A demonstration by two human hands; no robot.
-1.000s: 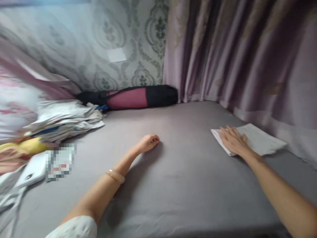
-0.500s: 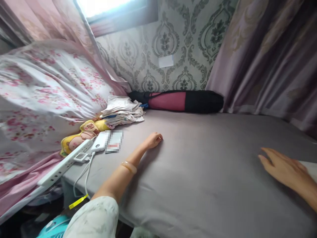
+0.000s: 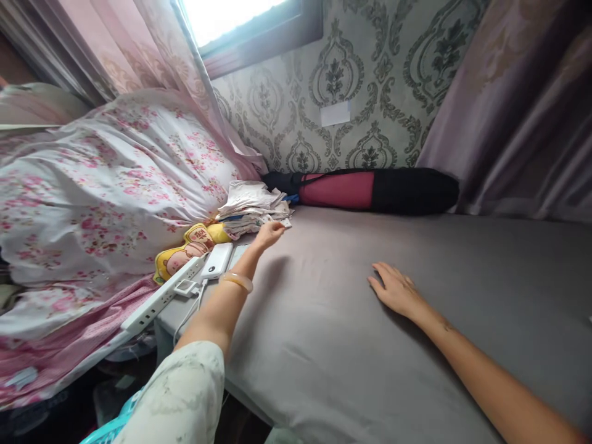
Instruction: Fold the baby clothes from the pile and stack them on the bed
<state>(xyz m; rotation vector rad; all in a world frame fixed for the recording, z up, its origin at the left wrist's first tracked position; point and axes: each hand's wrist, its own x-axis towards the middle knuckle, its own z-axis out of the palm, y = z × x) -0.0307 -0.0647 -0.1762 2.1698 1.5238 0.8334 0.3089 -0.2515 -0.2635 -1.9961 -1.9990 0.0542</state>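
Observation:
My left hand [image 3: 271, 234], with a pale bangle [image 3: 238, 282] on its wrist, reaches to the front right edge of a pile of folded clothes [image 3: 252, 200]. Its fingers are bent together against the lower cloth layers; what lies between them, if anything, is hidden. Over the grey sheet [image 3: 333, 345], my right hand [image 3: 393, 287] is stretched out palm down, fingers apart, holding nothing. Whether it touches the sheet I cannot tell.
Left of my left arm lie a white power bank [image 3: 217, 260], a partly covered phone-like slab [image 3: 238, 254], a power strip [image 3: 161, 296] with cables and a yellow plush cushion [image 3: 185, 253]. A black and red long bag [image 3: 342, 190] lies along the patterned wall.
My left hand has moved forward from the bare sheet to the clothes pile. My right hand has come in from the right toward the middle. The view has turned a little left.

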